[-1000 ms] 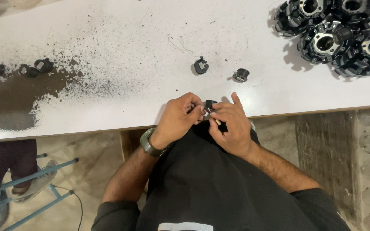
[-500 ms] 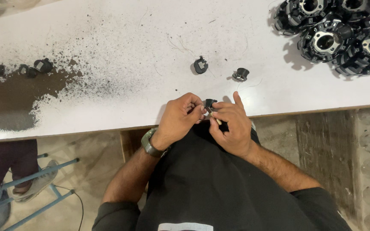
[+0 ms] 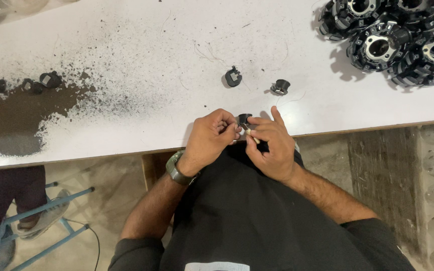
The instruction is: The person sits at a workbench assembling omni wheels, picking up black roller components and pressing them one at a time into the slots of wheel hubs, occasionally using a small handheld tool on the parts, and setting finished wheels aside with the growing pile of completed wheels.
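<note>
Together, both hands' fingers (image 3: 234, 128) pinch a small black part (image 3: 244, 119), its axis unclear.

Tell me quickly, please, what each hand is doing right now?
Left hand: closed, pinching the small black part.
Right hand: closed, fingers on the same small black part.

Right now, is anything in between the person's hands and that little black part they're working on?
No. Both the left hand and the right hand already pinch the small black part between their fingertips at the edge of the white table. Nothing visible sits between them. The two other black parts lie farther back on the table.
</note>
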`<control>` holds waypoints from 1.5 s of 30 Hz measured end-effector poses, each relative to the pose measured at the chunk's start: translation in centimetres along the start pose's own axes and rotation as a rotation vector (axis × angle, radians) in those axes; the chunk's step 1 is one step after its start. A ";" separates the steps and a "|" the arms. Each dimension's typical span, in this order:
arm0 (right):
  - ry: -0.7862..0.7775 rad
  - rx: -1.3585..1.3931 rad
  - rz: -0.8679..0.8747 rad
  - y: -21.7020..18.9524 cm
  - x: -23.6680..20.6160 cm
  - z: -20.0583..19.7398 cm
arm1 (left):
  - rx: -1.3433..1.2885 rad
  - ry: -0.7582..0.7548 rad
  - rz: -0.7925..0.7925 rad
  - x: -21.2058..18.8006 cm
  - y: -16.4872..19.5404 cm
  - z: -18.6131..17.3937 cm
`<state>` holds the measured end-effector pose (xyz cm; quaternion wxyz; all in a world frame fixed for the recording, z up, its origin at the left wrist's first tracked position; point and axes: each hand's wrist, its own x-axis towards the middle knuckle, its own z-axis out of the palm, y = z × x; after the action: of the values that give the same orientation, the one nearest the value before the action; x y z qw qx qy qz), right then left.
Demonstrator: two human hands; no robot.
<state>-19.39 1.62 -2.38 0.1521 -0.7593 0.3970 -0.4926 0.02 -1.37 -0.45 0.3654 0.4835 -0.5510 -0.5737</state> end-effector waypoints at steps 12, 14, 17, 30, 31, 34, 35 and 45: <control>-0.031 -0.049 -0.040 -0.1 0.4 -0.2 | 0.063 0.027 0.057 0.0 0.2 0.0; -0.038 -0.051 -0.047 -0.1 0.4 -0.2 | 0.035 0.025 0.059 0.0 0.0 0.1; -0.046 -0.046 -0.055 0.0 0.3 -0.2 | -0.039 0.004 0.034 0.1 -0.2 0.0; -0.028 -0.053 -0.064 0.0 0.1 -0.1 | 0.024 -0.009 0.024 0.2 0.2 -0.2; -0.024 -0.054 -0.065 0.0 0.2 -0.1 | 0.018 -0.008 0.023 0.1 0.2 -0.2; -0.019 -0.058 -0.056 -0.2 0.3 -0.2 | 0.012 -0.006 0.022 0.3 0.2 -0.1; -0.026 -0.072 -0.060 -0.3 0.4 -0.2 | 0.019 -0.003 0.020 0.3 0.2 -0.1; -0.007 -0.236 0.019 1.0 2.0 -1.8 | 0.637 0.211 0.280 2.7 3.0 -1.0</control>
<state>-21.04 -0.25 -0.89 0.0675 -0.7699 0.4590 -0.4383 -0.06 -4.60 2.14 0.3262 0.5494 -0.7223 -0.2646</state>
